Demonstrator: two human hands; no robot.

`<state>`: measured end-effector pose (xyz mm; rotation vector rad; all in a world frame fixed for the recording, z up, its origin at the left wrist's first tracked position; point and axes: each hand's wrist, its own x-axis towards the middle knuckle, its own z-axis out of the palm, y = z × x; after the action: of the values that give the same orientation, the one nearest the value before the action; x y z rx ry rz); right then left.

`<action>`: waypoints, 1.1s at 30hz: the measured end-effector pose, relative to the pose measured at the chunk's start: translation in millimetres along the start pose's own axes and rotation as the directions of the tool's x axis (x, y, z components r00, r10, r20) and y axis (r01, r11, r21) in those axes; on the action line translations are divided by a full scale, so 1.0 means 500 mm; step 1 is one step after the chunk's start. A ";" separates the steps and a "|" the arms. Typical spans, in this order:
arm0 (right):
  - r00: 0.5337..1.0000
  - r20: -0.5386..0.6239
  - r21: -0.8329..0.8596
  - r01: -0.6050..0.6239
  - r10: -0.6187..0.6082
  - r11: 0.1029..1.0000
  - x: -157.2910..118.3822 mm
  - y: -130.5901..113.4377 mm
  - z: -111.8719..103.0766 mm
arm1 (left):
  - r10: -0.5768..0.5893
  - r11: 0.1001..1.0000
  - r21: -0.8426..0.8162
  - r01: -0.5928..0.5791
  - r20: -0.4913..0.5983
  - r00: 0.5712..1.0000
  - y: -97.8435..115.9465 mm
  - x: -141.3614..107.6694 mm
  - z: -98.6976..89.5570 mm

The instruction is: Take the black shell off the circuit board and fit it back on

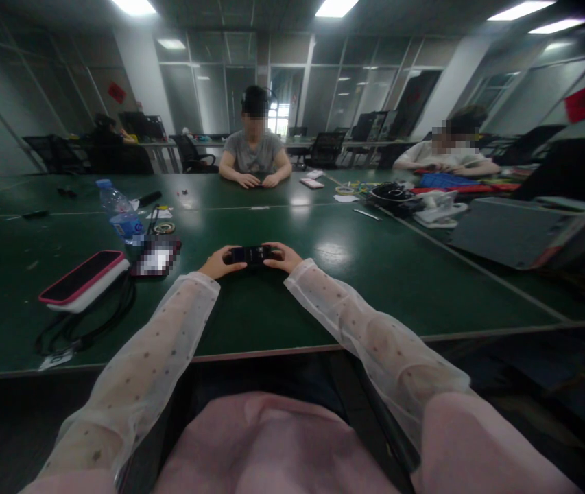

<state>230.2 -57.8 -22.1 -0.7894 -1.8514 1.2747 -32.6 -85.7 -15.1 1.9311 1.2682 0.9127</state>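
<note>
A small black device with a dark screen [252, 256] is held level just at the green table top [271, 315], straight in front of me. My left hand [221, 262] grips its left end, thumb along the near edge. Its right end is in my right hand [282, 257], with that thumb also on the near side. The fingers behind the device are mostly hidden. What exactly the device is, I cannot make out. Sheer white dotted sleeves cover both my forearms.
To the left are a pink-edged phone [84, 276] on a white block, a black cord [112, 315], a badge holder [157, 258] and a water bottle [121, 216]. At right lie a grey box [518, 230] and black headphones [392, 195]. Two people sit across the table.
</note>
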 end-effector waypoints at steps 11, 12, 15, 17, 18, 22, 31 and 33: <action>0.998 -0.025 -0.021 -0.057 0.056 0.998 -0.010 -0.022 0.002 | -0.021 0.995 -0.098 0.024 0.032 0.999 0.025 -0.006 -0.002; 0.998 -0.026 -0.022 -0.062 0.062 0.998 -0.009 -0.022 0.002 | -0.026 0.994 -0.101 0.029 0.033 0.999 0.026 -0.006 -0.003; 0.995 -0.037 -0.022 -0.090 0.089 0.996 -0.005 -0.018 0.004 | -0.058 0.995 -0.078 0.059 0.009 0.998 0.027 -0.006 -0.001; 0.994 -0.062 -0.023 -0.096 0.094 0.995 -0.003 -0.015 0.009 | -0.079 0.996 -0.049 0.078 -0.022 0.997 0.027 -0.006 0.002; 0.993 -0.078 -0.029 -0.091 0.089 0.995 -0.002 -0.014 0.012 | -0.085 0.996 -0.036 0.084 -0.030 0.996 0.027 -0.006 0.003; 0.991 -0.124 -0.098 -0.058 0.046 0.993 -0.001 -0.008 0.020 | -0.097 0.995 0.006 0.097 -0.042 0.994 0.028 -0.007 0.006; 0.990 -0.139 -0.145 -0.050 0.030 0.988 -0.002 -0.004 0.023 | -0.079 0.995 0.055 0.082 -0.050 0.996 0.032 -0.007 0.007; 0.988 -0.153 -0.131 -0.040 0.020 0.991 -0.002 -0.006 0.026 | -0.071 0.995 0.065 0.074 -0.050 0.996 0.031 -0.006 0.006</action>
<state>219.5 -65.8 -22.5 -0.9624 -1.8221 1.0861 -23.7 -94.2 -4.7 1.9107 1.4040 0.8950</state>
